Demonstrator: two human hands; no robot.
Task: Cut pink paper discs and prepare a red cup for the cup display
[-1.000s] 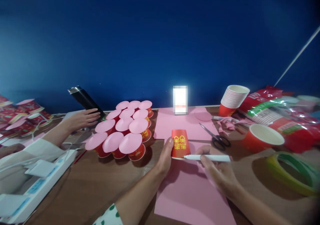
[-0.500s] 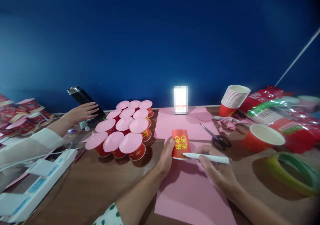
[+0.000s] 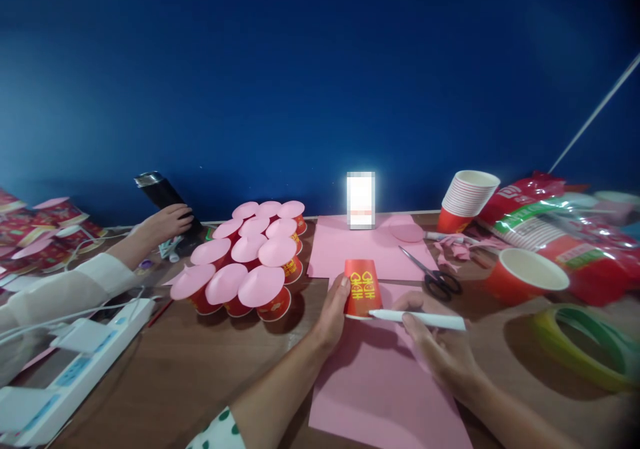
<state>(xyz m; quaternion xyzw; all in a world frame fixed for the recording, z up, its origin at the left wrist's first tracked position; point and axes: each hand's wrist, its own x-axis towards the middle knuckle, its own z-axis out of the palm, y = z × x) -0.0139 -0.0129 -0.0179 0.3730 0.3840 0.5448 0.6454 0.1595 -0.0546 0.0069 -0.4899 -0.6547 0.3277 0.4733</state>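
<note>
My left hand (image 3: 334, 312) is closed around the left side of a red paper cup (image 3: 363, 284) with yellow characters. The cup is upside down over a pink paper sheet (image 3: 380, 382). In my right hand (image 3: 440, 342) is a white marker (image 3: 425, 318), lying nearly level with its tip pointing left, close to the cup's lower rim. Whether the tip touches the cup, I cannot tell. Some of my right fingers are hidden behind the marker. Black scissors (image 3: 437, 282) lie beyond my right hand, partly on a second pink sheet (image 3: 345, 249).
Several red cups topped with pink discs (image 3: 260, 286) stand left. A co-worker's hand (image 3: 173, 222) touches a black flask (image 3: 163, 192) behind a power strip (image 3: 90, 362). Right are stacked cups (image 3: 469, 196), a single cup (image 3: 525, 282), tape (image 3: 585, 346) and bagged cups (image 3: 555, 229). A bright phone (image 3: 361, 199) stands behind.
The marker has shifted slightly right and down with my right hand. My left hand and the cup have stayed nearly still. The co-worker's hand has moved a little left with the flask.
</note>
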